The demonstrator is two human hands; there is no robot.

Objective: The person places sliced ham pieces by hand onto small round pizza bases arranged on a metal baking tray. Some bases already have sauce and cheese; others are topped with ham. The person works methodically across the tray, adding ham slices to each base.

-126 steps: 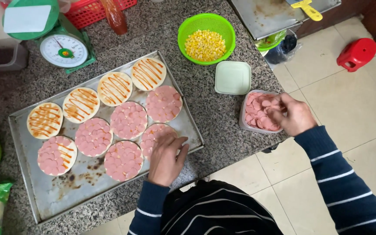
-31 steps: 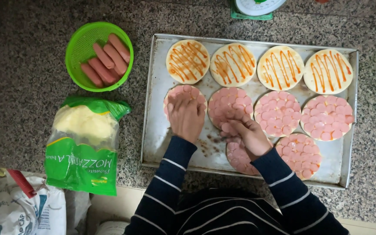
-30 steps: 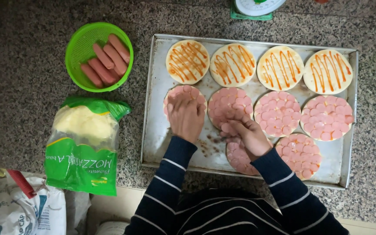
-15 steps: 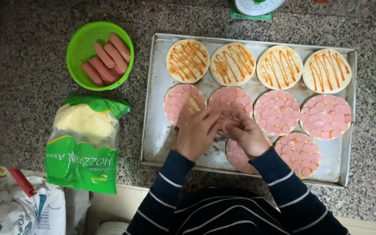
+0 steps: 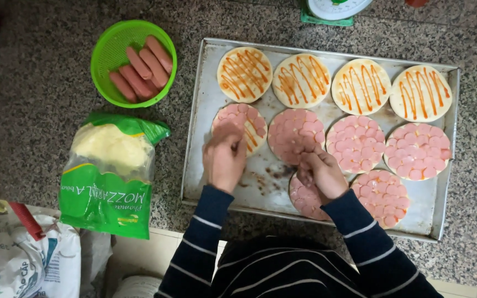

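A metal baking tray [image 5: 260, 182] holds several round pizza bases. The back row [image 5: 302, 80] carries orange sauce stripes only. The nearer bases are covered with pink sausage slices. My left hand [image 5: 224, 160] rests fingers-down on the near edge of the left, partly covered base [image 5: 244, 118], pinching a sausage slice there. My right hand [image 5: 321, 174] is cupped shut around a small stack of sausage slices, above the front base [image 5: 305, 200] and just below the fully covered middle base [image 5: 296, 135].
A green basket of whole sausages [image 5: 133, 63] stands left of the tray. A green and clear bag of grated cheese [image 5: 109, 174] lies at the counter's front edge. A kitchen scale [image 5: 335, 8] sits behind the tray. A white sack [image 5: 23, 259] lies lower left.
My left hand moved from beside my right hand out left onto the partly covered base. My right hand stayed almost still. Since 4.2 s ago the view has shifted left along the counter.
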